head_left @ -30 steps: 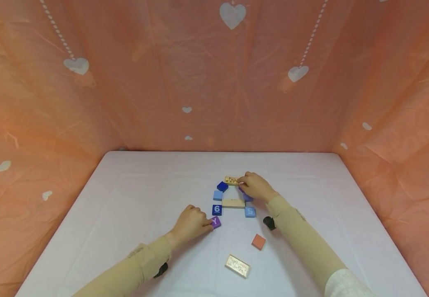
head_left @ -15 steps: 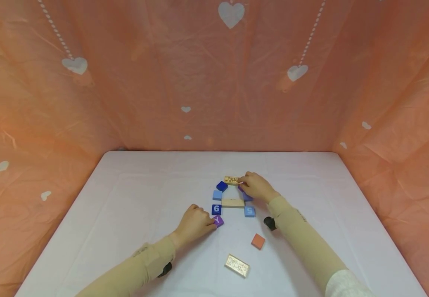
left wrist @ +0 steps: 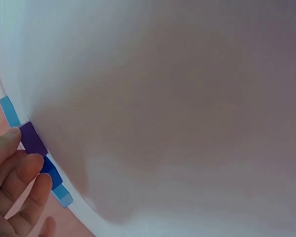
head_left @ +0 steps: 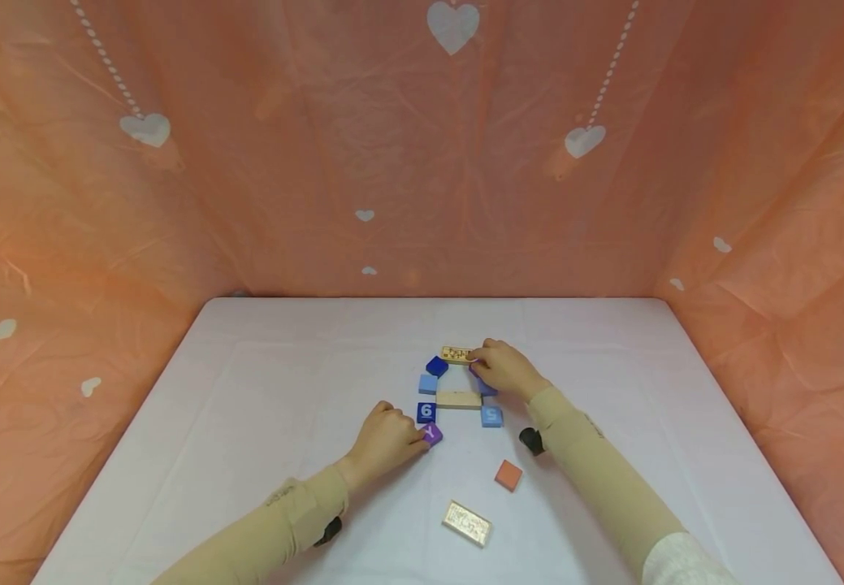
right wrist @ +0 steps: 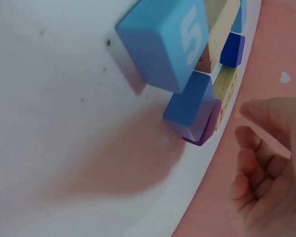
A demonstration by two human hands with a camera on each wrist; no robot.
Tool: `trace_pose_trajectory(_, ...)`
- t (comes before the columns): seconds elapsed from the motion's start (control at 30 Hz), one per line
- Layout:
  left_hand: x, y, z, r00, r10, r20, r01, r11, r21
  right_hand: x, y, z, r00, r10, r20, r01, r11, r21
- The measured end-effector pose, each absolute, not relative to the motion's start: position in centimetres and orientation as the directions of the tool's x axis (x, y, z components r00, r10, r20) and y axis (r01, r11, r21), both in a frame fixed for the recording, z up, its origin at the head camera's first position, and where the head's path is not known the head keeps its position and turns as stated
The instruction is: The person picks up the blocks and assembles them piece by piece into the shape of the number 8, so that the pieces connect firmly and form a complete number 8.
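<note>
My left hand (head_left: 387, 437) pinches a purple letter block (head_left: 432, 434) marked Y between thumb and fingers, just below a dark blue block (head_left: 426, 413) numbered 6. In the left wrist view, the thumb and index finger sit at opposite sides of this purple block (left wrist: 33, 139). At the far end of the arrangement, my right hand (head_left: 505, 367) hovers by a gold patterned block (head_left: 454, 354) and a mostly covered purple block. Its fingers (right wrist: 246, 160) are loosely bent, with a gap to the thumb and nothing between them in the right wrist view.
A plain wooden block (head_left: 458, 400) bridges the two columns. Light blue blocks (head_left: 428, 384) and a blue 5 block (head_left: 491, 417) flank it. Nearer lie an orange block (head_left: 508, 475) and another gold block (head_left: 467, 523) on the white table (head_left: 283, 366).
My left hand has slid the purple Y block a little to the right and away from me, closer to the 6 block. My right hand stays in place.
</note>
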State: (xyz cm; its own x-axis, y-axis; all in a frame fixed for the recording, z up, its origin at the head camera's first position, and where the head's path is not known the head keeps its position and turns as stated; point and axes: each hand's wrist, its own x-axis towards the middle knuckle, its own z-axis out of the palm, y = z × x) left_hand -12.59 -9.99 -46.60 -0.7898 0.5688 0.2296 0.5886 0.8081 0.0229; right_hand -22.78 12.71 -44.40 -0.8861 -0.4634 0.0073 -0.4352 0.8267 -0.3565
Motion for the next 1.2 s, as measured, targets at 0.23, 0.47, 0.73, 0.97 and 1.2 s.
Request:
trace_pose_trajectory(0.23, -12.6, -9.9, -46.5, -0.791, 0.569, 0.224, 0.59, 0.807, 0.03, -22.8, 12.8, -44.6, -0.881, -0.473, 0.009, -0.444, 0.82, -0.361)
trace_pose_trajectory(0.47, -12.7, -9.9, -46.7, -0.784, 0.578, 0.228, 0.597, 0.802, 0.02, -22.6, 12.9, -44.7, -0.885, -0.466, -0.004, -0.433, 0.824, -0.366)
trace_pose_trajectory(0.73, -12.8, -9.9, -46.7, -0.774, 0.584, 0.245, 0.6, 0.8, -0.013, -22.5, 13.0, -44.6, -0.89, -0.455, -0.011, -0.42, 0.829, -0.368)
trace_pose_trajectory(0.97, -12.8, -9.8, -46.7, -0.773, 0.583, 0.249, 0.598, 0.802, -0.022, -21.9, 13.1, -44.3, -0.887, -0.462, -0.012, -0.424, 0.826, -0.372)
trace_pose_trajectory(1.2, -12.7, -9.8, -46.6, -0.775, 0.585, 0.239, 0.598, 0.801, -0.025, -20.9, 13.6, -43.7, -0.864, -0.503, 0.016, -0.472, 0.798, -0.374)
